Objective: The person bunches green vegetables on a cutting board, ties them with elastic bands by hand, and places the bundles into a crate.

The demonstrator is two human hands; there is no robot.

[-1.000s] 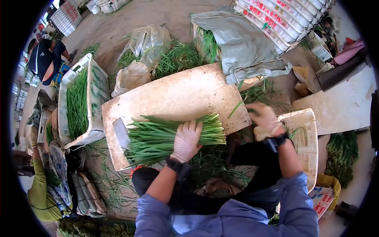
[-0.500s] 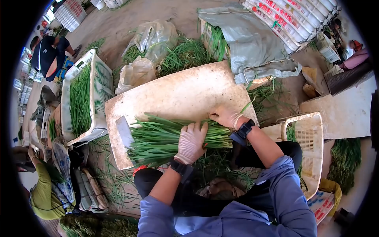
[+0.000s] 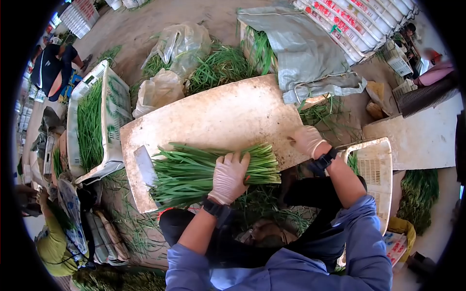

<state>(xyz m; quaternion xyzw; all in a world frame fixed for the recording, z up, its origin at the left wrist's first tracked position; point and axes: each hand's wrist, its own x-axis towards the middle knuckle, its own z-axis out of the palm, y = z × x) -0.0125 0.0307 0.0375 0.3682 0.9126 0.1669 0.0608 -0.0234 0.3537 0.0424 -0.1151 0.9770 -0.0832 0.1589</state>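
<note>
We look down past our blue sleeves [image 3: 187, 264] at two hands in pale gloves. Our left hand [image 3: 229, 178] lies across a green bundle [image 3: 187, 167] of long leaves, fingers curved over it and holding it. Our right hand [image 3: 308, 141] is raised just beyond the bundle's pale cut ends, fingers half curled; we cannot tell whether it pinches anything. The bundle lies sideways along the near edge of a worn, pale board [image 3: 208, 119], covering that part of it. A flat metal blade [image 3: 144, 164] sits against the leaf tips at the left.

Close by our right forearm, a cream crate [image 3: 383, 184] crowds that side, partly hidden by the arm. Left of the board, a white crate [image 3: 116, 106] holds more greens. Beyond the far edge, loose greens [image 3: 221, 70] and a clear bag [image 3: 182, 46] fill the floor, and a grey sheet [image 3: 310, 58] hangs by the right corner. Farther off we find stacked white crates [image 3: 349, 29] and a crouching person [image 3: 48, 72] in dark clothes.
</note>
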